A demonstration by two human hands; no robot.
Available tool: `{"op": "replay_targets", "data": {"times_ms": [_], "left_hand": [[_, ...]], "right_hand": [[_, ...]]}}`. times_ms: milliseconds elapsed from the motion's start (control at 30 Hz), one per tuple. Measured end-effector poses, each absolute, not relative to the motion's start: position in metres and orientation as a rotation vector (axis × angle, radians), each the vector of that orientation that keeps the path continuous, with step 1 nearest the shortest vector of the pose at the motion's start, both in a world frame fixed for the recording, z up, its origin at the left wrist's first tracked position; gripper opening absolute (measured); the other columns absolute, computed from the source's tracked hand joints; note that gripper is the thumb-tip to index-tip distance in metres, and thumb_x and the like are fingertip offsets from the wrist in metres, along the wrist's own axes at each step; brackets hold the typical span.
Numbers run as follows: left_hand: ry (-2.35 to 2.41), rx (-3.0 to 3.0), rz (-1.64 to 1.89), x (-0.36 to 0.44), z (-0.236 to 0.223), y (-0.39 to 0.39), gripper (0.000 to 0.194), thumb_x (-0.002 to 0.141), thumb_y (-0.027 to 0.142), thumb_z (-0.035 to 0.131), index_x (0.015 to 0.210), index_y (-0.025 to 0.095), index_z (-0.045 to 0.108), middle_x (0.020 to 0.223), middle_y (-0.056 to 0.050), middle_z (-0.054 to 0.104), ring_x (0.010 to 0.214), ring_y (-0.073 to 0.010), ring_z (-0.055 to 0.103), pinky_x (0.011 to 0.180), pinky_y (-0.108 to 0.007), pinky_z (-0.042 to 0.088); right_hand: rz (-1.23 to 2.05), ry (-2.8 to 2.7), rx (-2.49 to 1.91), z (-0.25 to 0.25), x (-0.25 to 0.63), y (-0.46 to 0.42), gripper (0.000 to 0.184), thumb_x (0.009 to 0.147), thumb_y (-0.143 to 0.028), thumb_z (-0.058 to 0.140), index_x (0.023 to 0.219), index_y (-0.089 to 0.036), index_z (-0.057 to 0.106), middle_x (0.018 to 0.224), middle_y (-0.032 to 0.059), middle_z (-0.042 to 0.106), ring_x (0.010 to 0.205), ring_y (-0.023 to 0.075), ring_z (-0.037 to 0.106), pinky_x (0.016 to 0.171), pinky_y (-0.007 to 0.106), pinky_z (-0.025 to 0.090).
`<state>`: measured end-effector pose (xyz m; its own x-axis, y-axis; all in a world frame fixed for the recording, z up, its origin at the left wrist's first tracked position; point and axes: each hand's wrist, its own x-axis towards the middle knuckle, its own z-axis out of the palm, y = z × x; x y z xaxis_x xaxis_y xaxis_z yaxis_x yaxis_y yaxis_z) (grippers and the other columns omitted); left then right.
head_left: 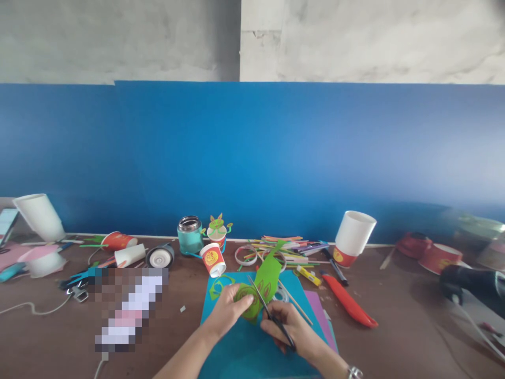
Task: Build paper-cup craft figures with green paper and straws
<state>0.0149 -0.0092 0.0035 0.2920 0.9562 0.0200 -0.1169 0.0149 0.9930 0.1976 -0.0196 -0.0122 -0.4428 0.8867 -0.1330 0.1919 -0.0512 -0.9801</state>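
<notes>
My left hand (228,309) is closed on a sheet of green paper (269,273) that carries drawn ears and a round face outline. My right hand (290,327) grips a pair of scissors (281,330) with dark handles. The scissor blades lie across the paper, beside the drawn ears. Both hands are over a blue-teal sheet (236,350). A green paper offcut (221,287) rests on that sheet, left of the paper I hold. Rolls of clear tape (281,295) lie just behind my right hand.
A paper cup with a green figure (216,234), a tipped paper cup (213,260) and a teal jar (190,239) stand behind. Colored sticks (292,250), a glue stick (309,276) and a red pouch (349,301) lie rightward. A stack of cups (354,237) stands farther right.
</notes>
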Motion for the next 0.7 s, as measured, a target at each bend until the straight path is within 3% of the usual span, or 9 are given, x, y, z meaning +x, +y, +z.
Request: {"op": "replay_targets", "data": {"times_ms": [200,700], "left_hand": [[0.925,1.248,1.045,0.0146,0.007,-0.0106,0.025,0.071,0.039,0.065,0.077,0.015,0.072,0.069,-0.003,0.067,0.062,-0.0154,0.055,0.061,-0.026,0.043],[0.905,1.269,0.99,0.0095,0.0113,-0.0099,0.021,0.07,0.038,0.068,0.072,0.017,0.07,0.062,0.001,0.063,0.057,-0.0127,0.052,0.056,-0.022,0.039]], "right_hand": [[1.541,-1.693,-1.127,-0.0092,0.1989,-0.0204,0.037,0.07,-0.049,0.072,0.068,-0.018,0.05,0.041,-0.0103,0.038,0.033,0.0037,0.033,0.032,0.016,0.023],[1.527,-1.766,-1.193,-0.0034,0.2037,-0.0189,0.036,0.069,-0.048,0.071,0.066,-0.018,0.05,0.038,-0.0105,0.037,0.03,0.0038,0.031,0.03,0.016,0.022]]}}
